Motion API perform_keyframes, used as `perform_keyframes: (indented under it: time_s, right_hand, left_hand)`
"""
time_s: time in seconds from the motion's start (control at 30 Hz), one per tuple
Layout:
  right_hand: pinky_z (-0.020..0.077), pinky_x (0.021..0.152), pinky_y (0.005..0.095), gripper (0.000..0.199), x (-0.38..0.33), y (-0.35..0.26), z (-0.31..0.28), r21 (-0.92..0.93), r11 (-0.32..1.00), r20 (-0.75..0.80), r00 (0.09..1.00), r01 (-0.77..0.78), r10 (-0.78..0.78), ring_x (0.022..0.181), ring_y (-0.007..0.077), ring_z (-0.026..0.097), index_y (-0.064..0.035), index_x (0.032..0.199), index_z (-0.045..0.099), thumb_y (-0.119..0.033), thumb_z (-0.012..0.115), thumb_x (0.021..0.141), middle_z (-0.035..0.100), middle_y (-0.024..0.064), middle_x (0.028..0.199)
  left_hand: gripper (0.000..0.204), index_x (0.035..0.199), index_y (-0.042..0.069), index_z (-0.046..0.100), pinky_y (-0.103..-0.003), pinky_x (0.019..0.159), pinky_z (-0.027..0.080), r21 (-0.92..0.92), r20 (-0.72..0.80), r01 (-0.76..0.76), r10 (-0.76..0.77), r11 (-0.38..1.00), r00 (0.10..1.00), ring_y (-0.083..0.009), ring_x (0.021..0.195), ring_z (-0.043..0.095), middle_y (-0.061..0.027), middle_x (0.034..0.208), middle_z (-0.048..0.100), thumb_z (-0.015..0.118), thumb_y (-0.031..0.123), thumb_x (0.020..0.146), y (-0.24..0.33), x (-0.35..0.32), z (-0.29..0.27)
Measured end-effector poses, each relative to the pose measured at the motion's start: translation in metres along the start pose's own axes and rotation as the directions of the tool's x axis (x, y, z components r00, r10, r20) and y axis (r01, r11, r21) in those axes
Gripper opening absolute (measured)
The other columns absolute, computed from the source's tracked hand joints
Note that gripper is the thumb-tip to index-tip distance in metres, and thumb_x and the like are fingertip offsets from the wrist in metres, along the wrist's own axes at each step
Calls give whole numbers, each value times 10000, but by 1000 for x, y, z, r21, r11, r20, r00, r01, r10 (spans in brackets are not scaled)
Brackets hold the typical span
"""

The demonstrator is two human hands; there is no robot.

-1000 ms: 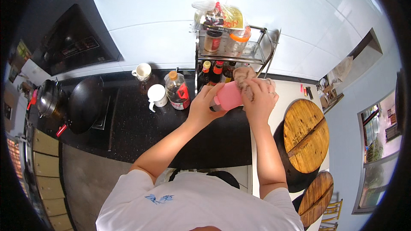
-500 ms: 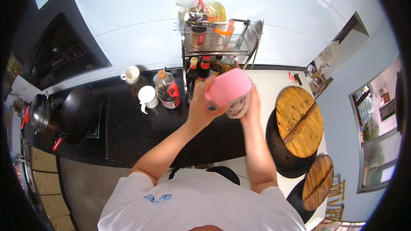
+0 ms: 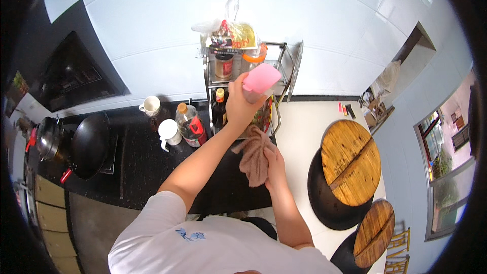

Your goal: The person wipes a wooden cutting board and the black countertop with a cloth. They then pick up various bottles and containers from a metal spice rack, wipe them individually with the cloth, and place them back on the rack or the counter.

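My left hand [image 3: 240,102] is wrapped round a clear container with a pink lid [image 3: 262,78], raised in front of the metal rack's [image 3: 280,69] upper shelf. Lower down, my right hand [image 3: 274,166] grips a brownish-pink cloth [image 3: 254,158] that hangs over the black counter. Behind my left hand, a jar with an orange lid [image 3: 255,57] and a dark-lidded jar [image 3: 223,66] stand on the upper shelf. A bottle with a yellow cap [image 3: 219,106] is on the lower shelf; my arm and the container hide other bottles there.
Left of the rack stand an oil bottle [image 3: 190,124], a white pitcher [image 3: 169,132] and a cup [image 3: 150,105]. A black wok [image 3: 90,144] sits at the far left. To the right are large pots with wooden lids [image 3: 351,162]. A plastic bag [image 3: 233,34] tops the rack.
My left hand has carried the container up toward the upper shelf. My right hand has come away from it and moved down and left with the cloth.
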State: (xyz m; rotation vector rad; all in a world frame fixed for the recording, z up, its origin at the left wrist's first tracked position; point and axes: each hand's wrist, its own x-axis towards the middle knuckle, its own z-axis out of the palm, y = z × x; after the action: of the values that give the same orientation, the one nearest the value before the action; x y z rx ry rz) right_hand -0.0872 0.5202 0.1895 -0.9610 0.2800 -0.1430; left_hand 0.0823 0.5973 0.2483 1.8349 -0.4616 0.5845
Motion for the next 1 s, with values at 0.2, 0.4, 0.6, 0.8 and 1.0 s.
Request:
perform_keyframes:
  time_s: [0.2, 0.4, 0.6, 0.8, 1.0]
  right_hand:
    - [470, 954, 330, 348, -28, -8, -37, 78, 997, -55, 998, -23, 28, 1077, 199, 585, 19, 1300, 493, -176, 478, 1012, 591, 112, 1187]
    - [472, 1001, 381, 419, -37, -9, -73, 38, 999, -136, 991, -15, 20, 1159, 246, 577, 40, 1348, 451, -175, 456, 988, 570, 158, 1268]
    - [477, 1012, 405, 447, -30, -11, -79, 36, 998, -173, 983, -55, 60, 1161, 265, 589, 29, 1379, 430, -177, 448, 983, 574, 163, 1277]
    - [481, 1016, 397, 439, -17, -8, -76, 68, 995, -144, 986, -71, 80, 1167, 264, 589, 33, 1374, 439, -171, 446, 986, 573, 166, 1287]
    - [497, 996, 386, 435, -13, 0, -65, 71, 996, -60, 996, -63, 67, 1151, 258, 599, 39, 1365, 449, -175, 443, 986, 582, 169, 1274]
  left_hand:
    - [791, 1383, 165, 447, -436, 711, 525, 190, -10, -40, 43, 981, 999, -350, 885, 630, -135, 1086, 506, 839, 306, 710, -15, 42, 72]
    - [957, 1503, 144, 292, -483, 873, 482, 206, -10, 164, -165, 965, 986, -396, 1028, 595, -173, 1196, 494, 836, 264, 725, -13, 40, 111]
    - [859, 1461, 39, 333, -495, 994, 403, 145, -130, -116, 135, 983, 982, -444, 1213, 449, -249, 1352, 394, 801, 118, 745, -27, 26, 113]
    - [764, 1374, 90, 455, -469, 918, 419, 242, -136, -113, 149, 964, 979, -391, 1098, 487, -194, 1220, 435, 825, 109, 706, -21, 40, 124]
    - [858, 1394, 133, 416, -455, 870, 450, 74, -140, -19, 30, 997, 990, -386, 1052, 505, -185, 1191, 424, 854, 67, 659, -25, 50, 137]
